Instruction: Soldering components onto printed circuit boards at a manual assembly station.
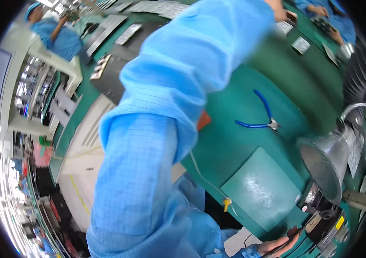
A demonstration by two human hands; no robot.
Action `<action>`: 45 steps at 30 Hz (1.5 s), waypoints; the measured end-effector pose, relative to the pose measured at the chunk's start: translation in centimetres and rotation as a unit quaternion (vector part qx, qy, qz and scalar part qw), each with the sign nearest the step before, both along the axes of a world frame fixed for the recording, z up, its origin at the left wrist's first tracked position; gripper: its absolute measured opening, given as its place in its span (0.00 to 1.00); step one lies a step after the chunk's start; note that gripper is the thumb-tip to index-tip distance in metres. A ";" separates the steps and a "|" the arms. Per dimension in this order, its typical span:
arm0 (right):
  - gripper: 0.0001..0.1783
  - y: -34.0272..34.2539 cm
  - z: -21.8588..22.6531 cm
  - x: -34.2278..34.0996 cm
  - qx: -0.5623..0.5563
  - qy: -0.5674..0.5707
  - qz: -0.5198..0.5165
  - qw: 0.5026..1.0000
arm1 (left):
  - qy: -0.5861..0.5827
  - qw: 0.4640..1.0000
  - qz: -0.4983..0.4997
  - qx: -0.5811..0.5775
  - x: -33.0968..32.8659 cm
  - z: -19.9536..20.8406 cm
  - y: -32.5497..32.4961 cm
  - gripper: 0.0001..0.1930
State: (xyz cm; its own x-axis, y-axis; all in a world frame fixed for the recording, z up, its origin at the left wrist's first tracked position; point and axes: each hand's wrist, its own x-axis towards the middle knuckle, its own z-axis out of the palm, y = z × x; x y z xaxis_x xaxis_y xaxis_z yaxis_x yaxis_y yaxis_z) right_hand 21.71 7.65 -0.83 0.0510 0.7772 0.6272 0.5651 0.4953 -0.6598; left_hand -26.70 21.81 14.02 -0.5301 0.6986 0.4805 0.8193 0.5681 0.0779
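My left arm, in a blue sleeve (161,99), stretches across the view to the top right. There my left hand (278,9) is cut by the upper edge, its fingers mostly hidden, beside a small dark object (292,18). At the lower right, my right hand (275,245) curls around a thin black thing, perhaps a cable or slim handle. Between the two hands, blue-handled pliers (265,112) lie spread on the green mat (221,142). A paler green square sheet (261,189) rests nearer to my right hand.
A metal funnel-shaped hood (327,167) on a ribbed hose (359,77) stands at the right. Below it sits a black device (325,230) with knobs. A yellow clip (227,203) hangs on a cord by the table edge. Co-workers in blue work at the far left (58,36) and far right.
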 end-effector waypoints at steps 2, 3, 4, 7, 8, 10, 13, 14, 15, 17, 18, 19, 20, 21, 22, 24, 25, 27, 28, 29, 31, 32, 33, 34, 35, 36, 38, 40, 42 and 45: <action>0.19 -0.3 -0.4 0.5 -0.010 0.005 0.021 1.000 | -0.088 0.988 0.050 -0.115 -4.8 0.3 -6.7 0.25; 0.19 -0.2 -1.1 1.2 -0.007 0.005 0.030 1.000 | -0.065 0.984 0.092 -0.137 -7.4 -0.8 -10.7 0.27; 0.19 0.0 -1.5 1.4 0.004 0.010 0.039 0.999 | -0.034 0.977 0.172 -0.120 -10.8 -3.0 -14.3 0.31; 0.19 0.4 -2.5 1.8 0.038 0.002 0.046 0.998 | -0.039 0.948 0.311 -0.054 -16.7 -9.7 -27.5 0.26; 0.19 0.6 -2.3 1.6 0.057 -0.002 0.049 0.997 | -0.107 0.919 0.362 -0.112 -17.8 -10.8 -32.1 0.25; 0.18 0.8 -1.9 0.8 0.097 -0.030 0.060 0.993 | -0.091 0.869 0.478 -0.090 -18.6 -14.8 -39.8 0.26; 0.17 0.8 -1.5 -0.3 0.136 -0.065 0.070 0.986 | -0.065 0.807 0.586 -0.022 -18.9 -17.8 -44.9 0.27; 0.17 0.7 -1.6 -0.3 0.136 -0.072 0.068 0.986 | -0.061 0.827 0.558 -0.023 -19.0 -17.7 -45.4 0.27; 0.17 0.7 -2.0 -0.1 0.138 -0.074 0.068 0.985 | -0.057 0.846 0.529 -0.023 -19.2 -17.7 -45.6 0.28; 0.19 0.7 -2.6 0.8 0.100 -0.074 0.058 0.991 | -0.059 0.853 0.517 -0.039 -20.3 -18.4 -44.4 0.29; 0.19 0.7 -2.8 0.8 0.081 -0.073 0.052 0.993 | -0.019 0.877 0.480 -0.021 -21.6 -19.2 -43.8 0.29; 0.19 0.9 -3.0 0.8 0.083 -0.074 0.050 0.993 | 0.021 0.898 0.439 -0.003 -22.7 -19.6 -43.1 0.28; 0.19 0.9 -2.4 0.1 0.109 -0.093 0.054 0.988 | 0.016 0.901 0.434 -0.001 -23.3 -19.8 -41.9 0.28; 0.18 0.8 -2.1 -0.2 0.135 -0.111 0.059 0.983 | -0.001 0.909 0.416 0.016 -24.0 -19.8 -40.6 0.28; 0.18 0.7 -2.1 -0.1 0.137 -0.115 0.052 0.982 | -0.017 0.917 0.398 0.033 -24.6 -19.8 -39.4 0.27; 0.19 0.8 -2.5 -0.1 0.120 -0.118 0.060 0.984 | -0.036 0.910 0.412 0.037 -25.8 -19.9 -37.9 0.26; 0.19 0.9 -2.6 -0.2 0.128 -0.124 0.055 0.983 | -0.041 0.907 0.418 0.041 -26.5 -20.0 -37.8 0.25; 0.18 0.9 -2.6 -0.4 0.118 -0.126 0.054 0.983 | -0.045 0.905 0.420 0.045 -27.1 -19.6 -37.0 0.24; 0.18 0.9 -2.6 -0.6 0.107 -0.131 0.058 0.984 | -0.040 0.900 0.433 0.024 -26.9 -19.0 -36.6 0.23; 0.18 0.7 -2.3 -0.6 0.108 -0.132 0.055 0.984 | -0.038 0.894 0.446 0.002 -26.4 -18.9 -36.2 0.21; 0.18 0.4 -2.0 -1.1 0.104 -0.132 0.047 0.985 | 0.027 0.908 0.417 -0.038 -25.5 -18.9 -35.5 0.19; 0.18 0.4 -1.9 -0.9 0.103 -0.132 0.047 0.985 | 0.092 0.914 0.388 -0.077 -24.6 -18.7 -35.2 0.18; 0.17 0.5 -1.9 -0.9 0.116 -0.133 0.044 0.983 | 0.146 0.921 0.353 -0.078 -23.6 -18.1 -35.0 0.17; 0.17 0.6 -2.1 -0.8 0.128 -0.135 0.043 0.982 | 0.148 0.920 0.354 -0.080 -22.8 -17.7 -35.3 0.17; 0.17 0.6 -2.1 -0.7 0.125 -0.132 0.044 0.982 | 0.137 0.932 0.332 -0.049 -22.0 -17.2 -35.7 0.19; 0.17 0.7 -2.1 -0.7 0.119 -0.134 0.042 0.983 | 0.126 0.943 0.309 -0.018 -21.6 -16.6 -36.0 0.20; 0.17 0.7 -2.0 -0.5 0.116 -0.144 0.038 0.982 | 0.060 0.941 0.332 0.005 -21.0 -16.6 -36.1 0.27; 0.17 0.8 -2.3 -0.4 0.104 -0.131 0.048 0.985 | 0.070 0.856 0.509 0.051 -20.2 -16.6 -35.9 0.38; 0.17 0.6 -2.0 -0.2 0.106 -0.142 0.051 0.983 | -0.184 0.814 0.551 -0.013 -20.4 -15.3 -35.6 0.49; 0.18 0.8 -2.0 -0.2 0.137 -0.139 0.053 0.979 | -0.243 0.790 0.561 -0.058 -19.5 -13.6 -35.4 0.49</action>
State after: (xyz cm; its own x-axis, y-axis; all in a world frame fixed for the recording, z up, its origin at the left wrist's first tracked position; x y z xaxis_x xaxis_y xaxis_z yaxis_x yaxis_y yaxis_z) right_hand 21.55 8.44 -2.84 -0.2234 0.5689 0.7915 0.6398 0.6982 -0.3213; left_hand -46.18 -13.55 0.43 -0.9487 -0.3163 -0.0020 -0.3141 0.9414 0.1231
